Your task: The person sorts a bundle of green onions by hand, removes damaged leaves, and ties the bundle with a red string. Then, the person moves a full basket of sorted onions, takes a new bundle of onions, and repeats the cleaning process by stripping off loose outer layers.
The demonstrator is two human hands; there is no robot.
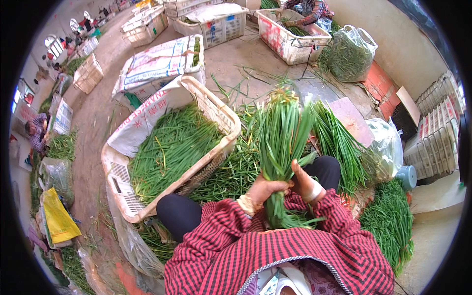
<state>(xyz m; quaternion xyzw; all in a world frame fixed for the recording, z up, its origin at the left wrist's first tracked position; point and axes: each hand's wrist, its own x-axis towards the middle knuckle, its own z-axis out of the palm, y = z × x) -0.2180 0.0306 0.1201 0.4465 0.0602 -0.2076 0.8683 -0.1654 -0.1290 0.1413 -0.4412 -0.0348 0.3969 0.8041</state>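
Upright before me stands a thick bunch of garlic chives (281,132), its pale ends at the top and its loose leaf tips hanging toward my lap. My left hand (264,191) is closed round its lower part, thumb across the front. Against the bunch's right side is my right hand (306,183), its thumb pointing up and a white band at the wrist; its other fingers are hidden. More loose chives (236,164) lie in front of my knees. Just right of the bunch, a pile of long chives (339,142) leans outward.
At my left sits a white plastic crate (228,120) of chives, lined with a white sack (147,120). Farther off, a co-worker (310,12) reaches into another crate (294,49). A stuffed clear bag (351,54), stacked crates (437,137) and a chive heap (388,221) line the right side.
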